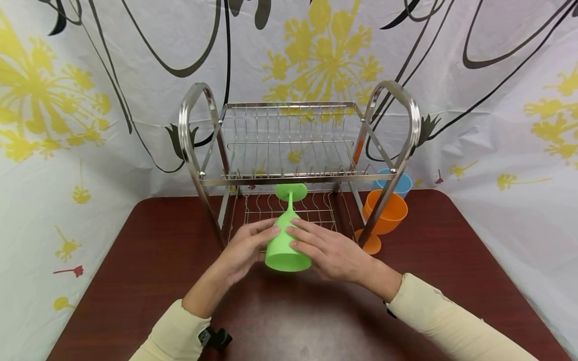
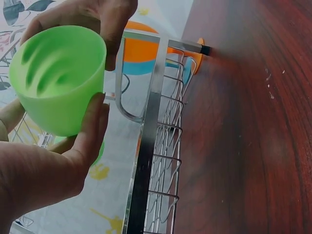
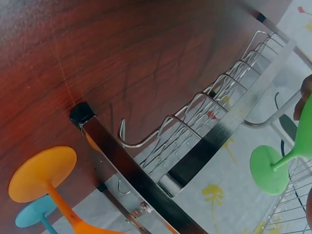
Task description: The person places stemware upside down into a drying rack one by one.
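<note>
Your left grip (image 1: 246, 245) and right grip (image 1: 331, 250) hold one green goblet (image 1: 287, 245) between them, fingers curled about its bowl. You have its open mouth tipped down toward you, its foot pointing away toward the metal rack (image 1: 293, 179). That stands on the dark red table (image 1: 289, 321); beside its right end, an orange goblet (image 1: 394, 215) stands upright, a blue one (image 1: 403, 185) behind it.

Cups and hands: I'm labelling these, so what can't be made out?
- Head view: some fingers of the left hand, hidden behind the green cup.
- Head view: the blue cup's foot, hidden behind the orange cup and rack.
- Right wrist view: the green cup's rim, cut off by the right edge.
- Head view: print on the right sleeve, too small to read.
</note>
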Demonstrator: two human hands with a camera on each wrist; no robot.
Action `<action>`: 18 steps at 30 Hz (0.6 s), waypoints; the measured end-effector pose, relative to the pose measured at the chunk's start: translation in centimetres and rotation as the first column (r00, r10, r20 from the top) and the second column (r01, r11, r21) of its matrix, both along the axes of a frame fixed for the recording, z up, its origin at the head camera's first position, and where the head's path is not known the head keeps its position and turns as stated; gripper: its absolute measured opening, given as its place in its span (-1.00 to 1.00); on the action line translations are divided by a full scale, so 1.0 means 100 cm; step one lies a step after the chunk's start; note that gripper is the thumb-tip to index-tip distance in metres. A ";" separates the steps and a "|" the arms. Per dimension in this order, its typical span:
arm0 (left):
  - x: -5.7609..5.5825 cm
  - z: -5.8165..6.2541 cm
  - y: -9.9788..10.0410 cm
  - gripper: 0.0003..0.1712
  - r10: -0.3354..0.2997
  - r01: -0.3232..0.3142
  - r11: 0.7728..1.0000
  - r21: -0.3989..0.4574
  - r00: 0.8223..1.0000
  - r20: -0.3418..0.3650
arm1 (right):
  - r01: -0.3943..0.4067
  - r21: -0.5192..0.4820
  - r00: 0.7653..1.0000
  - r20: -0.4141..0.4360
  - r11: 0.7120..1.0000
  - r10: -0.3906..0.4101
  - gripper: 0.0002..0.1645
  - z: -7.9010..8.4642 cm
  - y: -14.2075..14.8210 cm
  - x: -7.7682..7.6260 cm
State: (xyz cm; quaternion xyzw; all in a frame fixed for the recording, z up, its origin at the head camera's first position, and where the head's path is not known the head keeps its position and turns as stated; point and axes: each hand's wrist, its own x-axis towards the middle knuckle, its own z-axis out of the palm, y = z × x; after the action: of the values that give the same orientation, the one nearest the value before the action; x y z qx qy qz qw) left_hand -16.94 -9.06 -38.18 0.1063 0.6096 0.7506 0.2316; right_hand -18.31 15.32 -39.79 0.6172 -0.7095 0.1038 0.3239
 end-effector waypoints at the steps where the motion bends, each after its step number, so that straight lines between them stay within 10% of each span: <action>1: 0.000 0.000 0.000 -0.33 0.005 -0.005 1.000 -0.001 1.000 0.001 | 0.008 0.000 1.000 0.012 1.000 -0.008 -0.41 0.000 0.000 0.001; 9: 0.002 0.002 0.003 -0.36 0.048 -0.047 0.999 -0.014 0.998 0.028 | 0.087 -0.058 0.993 0.089 0.995 -0.081 -0.48 -0.003 -0.001 0.007; 18: 0.002 0.004 0.005 -0.38 0.098 -0.097 0.994 -0.041 0.995 0.028 | 0.249 0.002 0.931 0.275 0.969 -0.240 0.03 -0.001 0.000 0.019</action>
State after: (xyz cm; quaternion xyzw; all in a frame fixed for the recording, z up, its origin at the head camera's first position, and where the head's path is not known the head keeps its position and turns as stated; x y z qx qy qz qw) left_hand -16.79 -8.58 -37.80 0.0606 0.6254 0.7503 0.2057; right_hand -16.44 15.37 -39.86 0.4986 -0.8167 0.1584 0.2436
